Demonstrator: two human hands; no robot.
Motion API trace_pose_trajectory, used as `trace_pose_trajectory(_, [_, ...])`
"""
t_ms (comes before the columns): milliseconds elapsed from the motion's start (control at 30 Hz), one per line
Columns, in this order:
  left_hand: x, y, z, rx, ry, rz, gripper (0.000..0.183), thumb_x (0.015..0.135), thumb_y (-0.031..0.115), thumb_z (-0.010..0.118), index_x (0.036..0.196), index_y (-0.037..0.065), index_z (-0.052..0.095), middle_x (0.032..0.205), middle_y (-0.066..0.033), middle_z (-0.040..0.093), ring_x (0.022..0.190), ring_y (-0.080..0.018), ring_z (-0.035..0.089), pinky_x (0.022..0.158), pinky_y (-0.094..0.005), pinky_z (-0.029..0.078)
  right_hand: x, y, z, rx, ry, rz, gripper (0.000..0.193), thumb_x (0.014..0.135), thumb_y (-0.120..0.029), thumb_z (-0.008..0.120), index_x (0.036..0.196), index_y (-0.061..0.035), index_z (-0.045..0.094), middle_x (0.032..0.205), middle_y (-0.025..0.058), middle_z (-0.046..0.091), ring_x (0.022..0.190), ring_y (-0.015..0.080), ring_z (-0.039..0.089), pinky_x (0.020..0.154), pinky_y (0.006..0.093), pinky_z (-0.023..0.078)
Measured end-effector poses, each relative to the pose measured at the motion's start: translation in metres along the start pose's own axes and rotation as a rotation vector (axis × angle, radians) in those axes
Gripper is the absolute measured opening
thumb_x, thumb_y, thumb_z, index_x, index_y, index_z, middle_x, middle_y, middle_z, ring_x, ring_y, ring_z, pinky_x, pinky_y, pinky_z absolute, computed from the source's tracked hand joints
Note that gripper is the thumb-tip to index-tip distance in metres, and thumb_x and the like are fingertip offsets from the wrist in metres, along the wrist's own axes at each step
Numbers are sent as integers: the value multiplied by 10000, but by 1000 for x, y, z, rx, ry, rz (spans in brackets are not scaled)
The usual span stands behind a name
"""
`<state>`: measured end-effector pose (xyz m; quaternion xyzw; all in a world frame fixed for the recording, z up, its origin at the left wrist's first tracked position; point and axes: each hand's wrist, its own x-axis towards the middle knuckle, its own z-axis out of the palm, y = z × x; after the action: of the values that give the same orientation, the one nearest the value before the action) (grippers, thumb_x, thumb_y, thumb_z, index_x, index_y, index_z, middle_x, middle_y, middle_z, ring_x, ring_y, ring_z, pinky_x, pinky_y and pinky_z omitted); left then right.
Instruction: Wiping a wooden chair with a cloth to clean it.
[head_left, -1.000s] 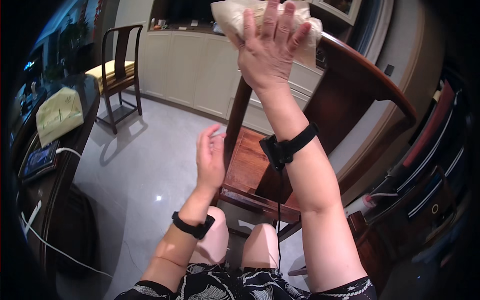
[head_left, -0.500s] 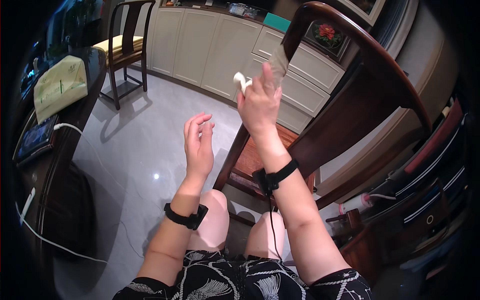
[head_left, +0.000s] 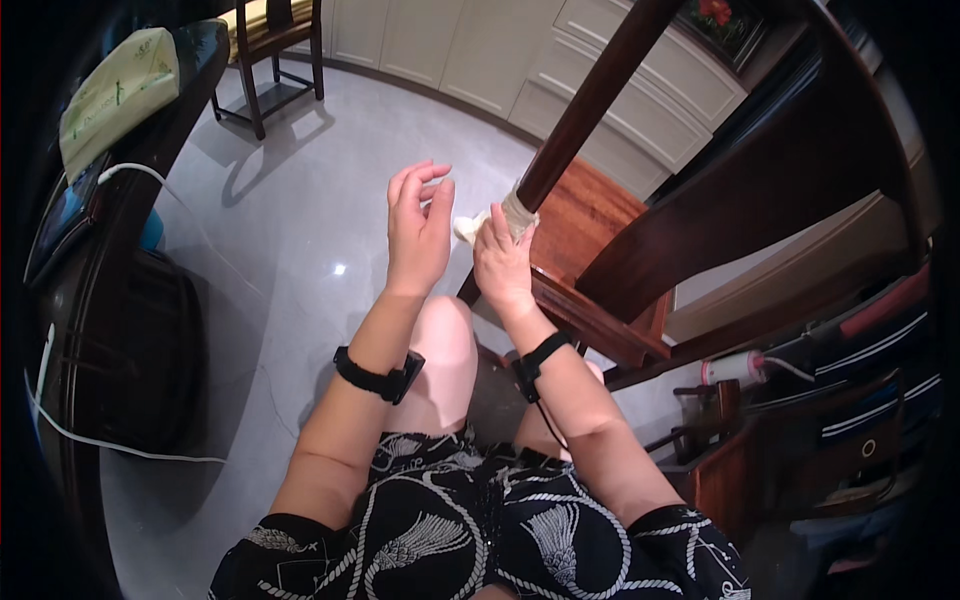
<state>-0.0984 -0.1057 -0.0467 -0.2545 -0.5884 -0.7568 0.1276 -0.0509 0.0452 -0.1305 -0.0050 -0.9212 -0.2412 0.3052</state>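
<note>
Wooden chair (head_left: 720, 200): dark reddish-brown and glossy, standing just ahead of the person's knees, a little to the right, its curved back splat sweeping off toward the upper right.
Back post (head_left: 590, 110): round and dark, slanting across my view from the top down to the hand that grips it.
Cloth (head_left: 517, 215): pale cream, wrapped around that post below its long bare stretch, a crumpled whitish end sticking out to the left.
Right hand (head_left: 503, 265): closed around the cloth and the post beneath it (some fingers are hidden from me, so I can't place every tip).
Left hand (head_left: 418, 235): raised beside the right one, not touching it; the fingers bend loosely, thumb near them, nothing held.
Wrists: each wears a black strap with a small dark block.
Table (head_left: 195, 85): dark, along the left side, with a pale yellow-green packet (head_left: 120, 95) and a dark-screened device (head_left: 60, 235) on it, a white cable (head_left: 150, 175) by the device.
Far side: a second chair (head_left: 270, 50) bearing yellow padding, and cream cabinets (head_left: 480, 60) beyond the grey floor (head_left: 310, 180).
</note>
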Motion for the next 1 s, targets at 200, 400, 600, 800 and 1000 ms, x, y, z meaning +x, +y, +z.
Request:
trace_pose_trajectory(200, [-10,-9,1,43,-11,-36,250,950,228,566,1123,51,595,1274,-131,436,960,-186,576,829,-309,497,-14,0,-8,31,-113,-51,386,851,-186,482,1179,-19,599,1335,90,473,1424,277,189,1023,685,279])
trace_pose_trajectory(400, [-20,-16,-17,117,18,-65,236,938,224,583,1110,66,615,1268,-121,452,937,-174,581,832,-306,494,-109,-20,-5,484,-363,25,391,789,-132,580,1176,-73,583,1217,58,584,1203,248,504,1121,539,232])
trace_pose_trajectory(600, [-24,-33,-6,128,52,-127,220,931,223,596,1095,81,631,1234,-99,485,920,-169,576,830,-305,490,-84,7,-79,419,-14,204,529,814,-168,630,1288,15,483,1272,181,552,1166,295,534,1116,526,231])
trace_pose_trajectory(800, [-40,-34,41,104,-91,-128,232,921,209,607,1101,64,627,1243,-107,486,947,-186,576,816,-311,500,-34,16,-6,280,49,384,467,857,-175,571,1232,97,510,1264,274,517,1180,407,494,1090,496,281])
trace_pose_trajectory(1000, [-36,-46,39,169,-123,-72,225,925,166,595,1105,31,604,1247,-139,455,905,-193,593,799,-303,509,-69,46,-22,235,-64,178,549,809,-142,564,1307,65,459,1332,225,483,1191,359,504,1063,496,335])
